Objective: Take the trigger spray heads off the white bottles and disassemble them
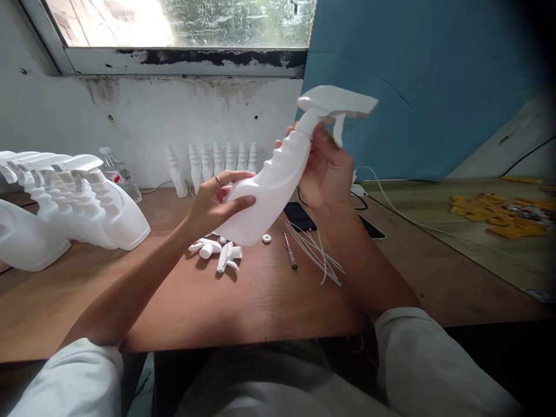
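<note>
A white spray bottle [273,174] is held tilted above the table, its trigger head [334,103] pointing up and to the right. My left hand [221,200] grips the lower body, thumb across the front. Around the neck, just below the trigger, my right hand [328,165] is closed; some of its fingers are hidden behind the bottle. Beneath lie loose white trigger heads [228,256], a small white ring [266,238], a screwdriver [290,252] and several thin white tubes [319,255].
Several spray bottles with heads [117,208] stand at the left, near a clear water bottle [119,171]. A row of headless white bottles [217,159] lines the wall. A dark phone [299,216] and another device [372,227] lie on the table [260,313]; a white cable [391,211] crosses its right edge.
</note>
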### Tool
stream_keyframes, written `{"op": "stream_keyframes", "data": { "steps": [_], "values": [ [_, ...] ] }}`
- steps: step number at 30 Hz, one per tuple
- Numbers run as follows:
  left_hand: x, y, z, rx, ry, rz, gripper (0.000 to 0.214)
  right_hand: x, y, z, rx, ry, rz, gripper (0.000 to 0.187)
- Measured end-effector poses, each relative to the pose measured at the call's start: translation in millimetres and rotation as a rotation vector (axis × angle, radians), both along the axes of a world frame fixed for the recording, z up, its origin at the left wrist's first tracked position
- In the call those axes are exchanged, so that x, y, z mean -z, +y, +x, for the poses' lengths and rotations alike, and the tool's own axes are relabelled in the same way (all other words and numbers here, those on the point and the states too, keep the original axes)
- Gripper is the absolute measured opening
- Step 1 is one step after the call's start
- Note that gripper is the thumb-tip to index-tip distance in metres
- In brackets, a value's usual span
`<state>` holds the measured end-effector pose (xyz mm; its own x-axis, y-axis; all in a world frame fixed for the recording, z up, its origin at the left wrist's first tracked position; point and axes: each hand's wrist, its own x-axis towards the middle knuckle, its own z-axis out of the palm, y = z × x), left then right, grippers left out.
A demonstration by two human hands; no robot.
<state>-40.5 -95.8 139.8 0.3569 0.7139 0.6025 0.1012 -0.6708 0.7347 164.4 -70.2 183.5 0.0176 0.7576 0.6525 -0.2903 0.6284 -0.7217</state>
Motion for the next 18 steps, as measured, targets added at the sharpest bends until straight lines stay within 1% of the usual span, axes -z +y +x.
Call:
{"op": "stream_keyframes", "data": {
  "steps": [5,10,11,12,14,15,17,18],
  "values": [
    [-4.0,7.8,-5.8,0.133,0.002,-0.179,0.049,-0.1,0.2,3.3,-0.046,-0.031,0.014,0.046],
    [-10.7,10.4,-22.4,0.377,0.027,-0.527,0.042,-2.1,-4.0,1.8,-0.141,-0.006,0.044,0.040],
    [-10.2,10.3,-28.2,0.402,0.030,-0.590,0.042,-4.8,-6.0,3.4,-0.170,0.008,0.052,0.039],
    [-9.2,10.6,-34.4,0.395,0.037,-0.641,0.043,-8.6,-8.6,6.7,-0.192,0.024,0.068,0.039],
    [-6.6,13.9,-47.0,0.322,0.069,-0.698,0.045,-18.9,-14.9,19.6,-0.194,0.057,0.125,0.041],
    [-5.4,17.9,-52.8,0.275,0.080,-0.704,0.045,-24.5,-18.3,29.4,-0.162,0.071,0.162,0.042],
    [-3.0,31.7,-62.1,0.186,0.082,-0.689,0.046,-34.3,-24.5,54.0,-0.040,0.102,0.208,0.040],
    [-1.4,41.4,-65.8,0.139,0.069,-0.664,0.047,-38.0,-26.8,67.9,0.027,0.123,0.191,0.039]
  ]
}}
